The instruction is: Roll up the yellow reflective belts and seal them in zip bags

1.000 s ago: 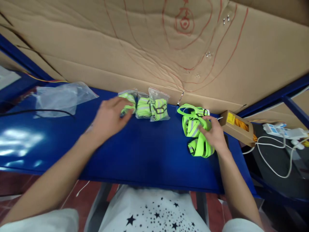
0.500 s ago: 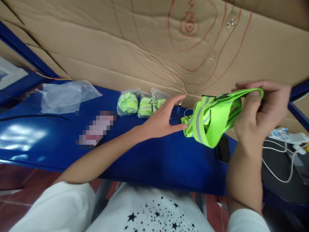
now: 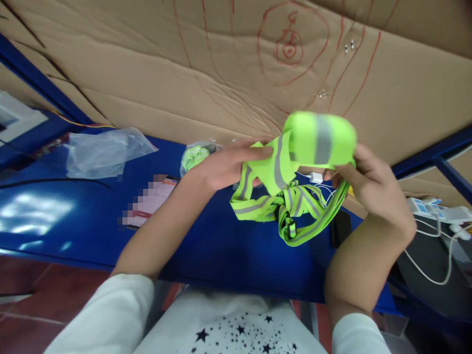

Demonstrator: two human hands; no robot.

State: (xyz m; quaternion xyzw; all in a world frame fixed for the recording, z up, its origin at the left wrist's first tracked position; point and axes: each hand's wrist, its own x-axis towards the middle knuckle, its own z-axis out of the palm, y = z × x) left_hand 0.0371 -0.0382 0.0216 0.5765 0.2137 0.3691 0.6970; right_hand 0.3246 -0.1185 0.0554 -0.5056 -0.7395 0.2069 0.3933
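A lime-yellow reflective strap harness [image 3: 258, 209] with grey stripes and a small black buckle hangs in loops between my two hands above the blue table. My left hand [image 3: 230, 164] grips its left part, with the strap over the fingertips. On the other side, my right hand [image 3: 372, 184] is closed round the gathered bands. A wide loop of the strap bulges upward between the hands and is blurred. Just behind my left hand lies a clear bag [image 3: 195, 156] with a similar yellow bundle in it; other bags there are mostly hidden.
A flat clear plastic bag [image 3: 106, 152] lies on the blue table [image 3: 221, 255] at the left, with a partly pixelated phone [image 3: 149, 199] nearer me. A dark phone [image 3: 341, 228] is under my right hand. White cables and a power strip [image 3: 442, 214] sit at the right. Cardboard [image 3: 147, 88] stands behind.
My left hand has gone from spread fingers to gripping the strap harness. My right hand has moved left and lower, and the harness has shifted left, opening into wider loops.
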